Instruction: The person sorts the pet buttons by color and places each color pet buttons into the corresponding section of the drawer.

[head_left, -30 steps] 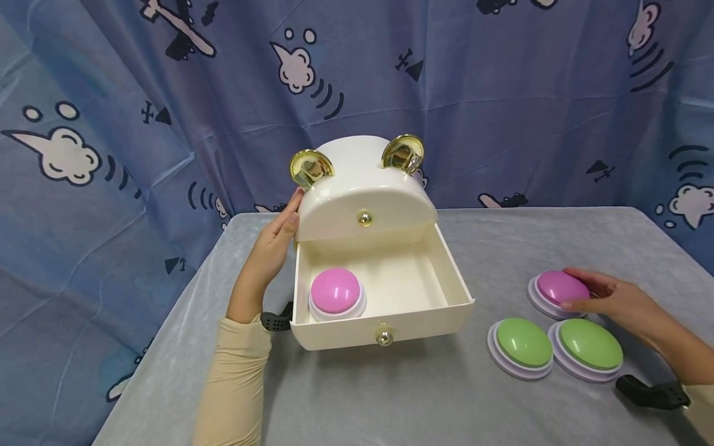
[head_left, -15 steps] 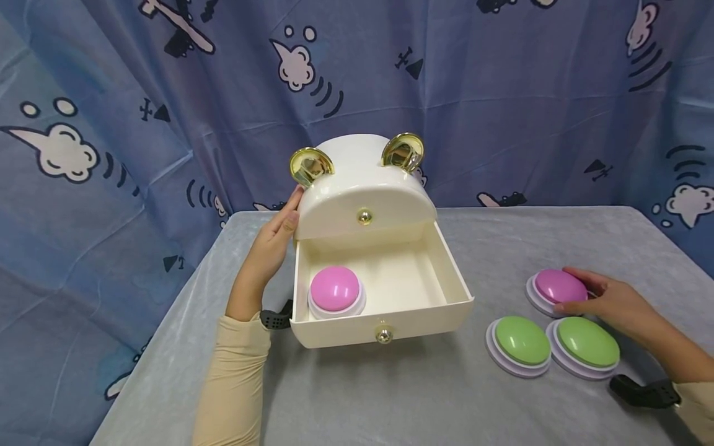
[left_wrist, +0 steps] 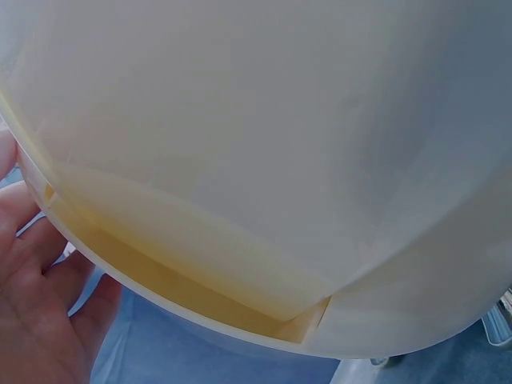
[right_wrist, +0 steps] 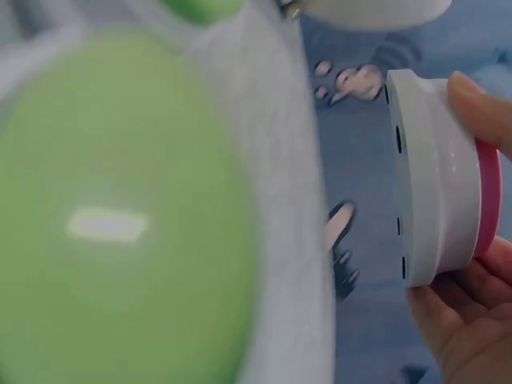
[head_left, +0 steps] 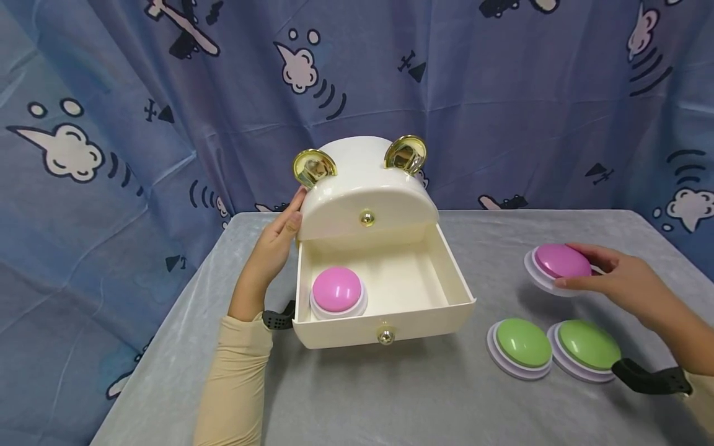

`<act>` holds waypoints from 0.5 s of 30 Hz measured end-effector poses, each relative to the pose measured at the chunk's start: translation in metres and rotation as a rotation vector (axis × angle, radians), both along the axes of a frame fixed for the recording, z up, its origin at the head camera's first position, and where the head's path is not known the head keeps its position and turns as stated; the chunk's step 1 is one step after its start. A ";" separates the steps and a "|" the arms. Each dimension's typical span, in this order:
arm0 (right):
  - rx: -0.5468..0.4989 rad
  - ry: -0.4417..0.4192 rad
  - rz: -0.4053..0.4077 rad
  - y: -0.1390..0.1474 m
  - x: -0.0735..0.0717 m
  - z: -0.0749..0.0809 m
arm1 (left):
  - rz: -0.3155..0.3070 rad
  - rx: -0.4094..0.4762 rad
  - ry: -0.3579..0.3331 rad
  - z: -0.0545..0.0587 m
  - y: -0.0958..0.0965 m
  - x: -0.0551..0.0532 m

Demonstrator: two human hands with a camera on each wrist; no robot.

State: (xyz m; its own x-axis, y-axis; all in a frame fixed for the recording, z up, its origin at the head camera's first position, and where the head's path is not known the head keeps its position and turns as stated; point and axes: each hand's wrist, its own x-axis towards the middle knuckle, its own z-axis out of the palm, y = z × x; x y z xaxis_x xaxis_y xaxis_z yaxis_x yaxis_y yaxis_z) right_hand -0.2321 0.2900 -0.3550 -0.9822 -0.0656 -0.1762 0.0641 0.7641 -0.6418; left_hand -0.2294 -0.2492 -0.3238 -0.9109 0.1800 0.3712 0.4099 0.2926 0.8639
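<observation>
Up above the table, your right hand pinches a pink button. The drawer is to its left, well apart, nearer your left hand, which rests against the white box.

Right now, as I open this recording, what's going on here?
A person's right hand holds a round, glossy pink-topped button with a pale base above the grey table. Their left hand rests against the side of a white, dome-topped box with gold ears. The box's white drawer is pulled open, with another pink-topped button in its front left corner. Two round green-topped buttons lie on the table, right of the box.
</observation>
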 end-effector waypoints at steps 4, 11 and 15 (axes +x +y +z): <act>-0.031 0.007 0.012 -0.019 0.003 0.020 | 0.002 -0.001 0.005 0.000 -0.001 -0.001; -0.069 0.068 0.047 -0.046 0.004 0.049 | 0.000 0.008 0.008 0.000 -0.002 0.000; -0.072 0.115 0.060 -0.058 0.005 0.061 | -0.005 0.002 -0.002 0.000 -0.001 -0.001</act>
State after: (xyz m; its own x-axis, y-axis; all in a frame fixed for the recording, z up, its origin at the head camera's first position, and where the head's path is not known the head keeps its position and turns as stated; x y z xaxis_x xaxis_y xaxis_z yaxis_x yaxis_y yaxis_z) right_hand -0.2267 0.2320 -0.2937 -0.9896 -0.1327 -0.0551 -0.0573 0.7164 -0.6954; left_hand -0.2305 -0.2506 -0.3243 -0.9109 0.1837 0.3696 0.4094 0.2892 0.8653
